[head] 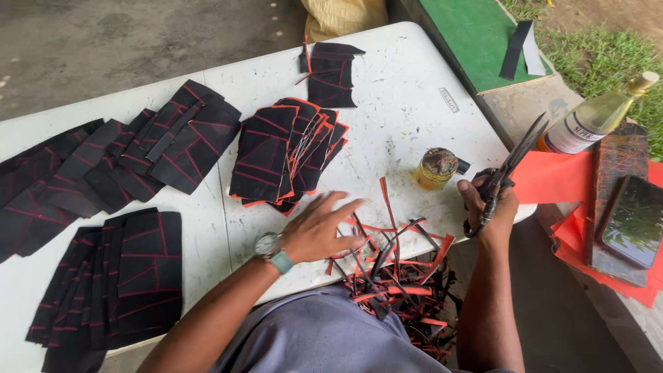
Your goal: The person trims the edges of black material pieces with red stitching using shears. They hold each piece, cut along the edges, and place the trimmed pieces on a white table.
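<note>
My left hand (pixel 319 226) hovers open over the white table (pixel 400 103), fingers spread and slightly blurred, just left of a heap of thin black and red offcut strips (pixel 397 273) at the table's near edge. A watch sits on that wrist. My right hand (pixel 492 207) grips black scissors (pixel 511 166), blades pointing up and to the right, beside the table's right edge. A stack of black pieces with red edging (pixel 280 155) lies just beyond my left hand.
More black pieces with red lines lie in stacks at the left (pixel 117 276), upper left (pixel 159 141) and far centre (pixel 331 72). A small yellow jar (pixel 435 169) stands near the scissors. To the right are red sheets (pixel 552 176), a glass bottle (pixel 597 114) and a dark phone (pixel 632 221).
</note>
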